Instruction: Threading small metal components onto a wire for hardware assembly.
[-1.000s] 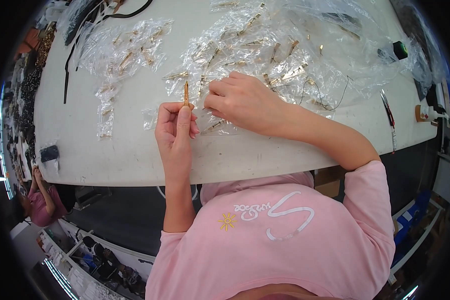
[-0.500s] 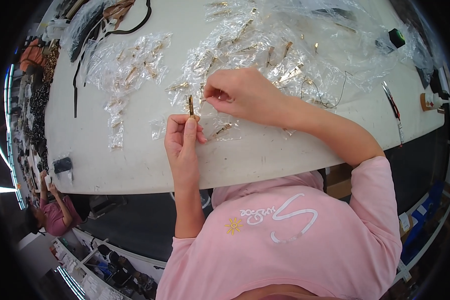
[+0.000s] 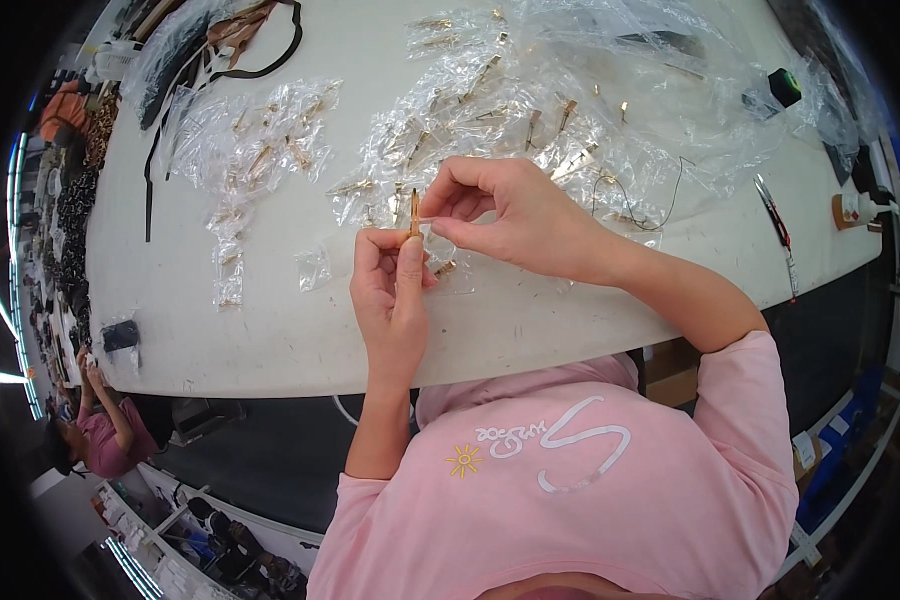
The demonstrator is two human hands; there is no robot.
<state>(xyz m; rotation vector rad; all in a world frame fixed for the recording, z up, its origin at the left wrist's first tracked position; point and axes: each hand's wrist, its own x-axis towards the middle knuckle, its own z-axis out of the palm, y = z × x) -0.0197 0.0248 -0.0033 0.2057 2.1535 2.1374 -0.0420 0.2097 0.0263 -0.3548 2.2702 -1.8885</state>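
Observation:
My left hand (image 3: 388, 290) is closed, with thumb and fingers pinching the lower end of a slim gold metal piece (image 3: 414, 205), which points upright. Its exact kind is too small to make out. Close beside it on the right, my right hand (image 3: 510, 215) is closed, thumb and fingertips meeting at the piece's side; anything between those tips is too small to see. Under and behind both hands lie many small clear plastic bags (image 3: 390, 150) with similar gold pieces in them. One gold piece (image 3: 445, 268) shows partly behind my left fingers.
A second heap of clear bags (image 3: 255, 150) lies to the left. At right are a red-and-black slender tool (image 3: 775, 230), a thin dark cord (image 3: 625, 215), a bottle (image 3: 855, 210) and a black-green object (image 3: 785, 87). Black straps (image 3: 270, 60) lie far left. Another person (image 3: 110, 430) works beyond.
My left hand has moved right with the gold piece. My right hand has shifted right and slightly down, its fingertips now at the piece. The view has tilted slightly.

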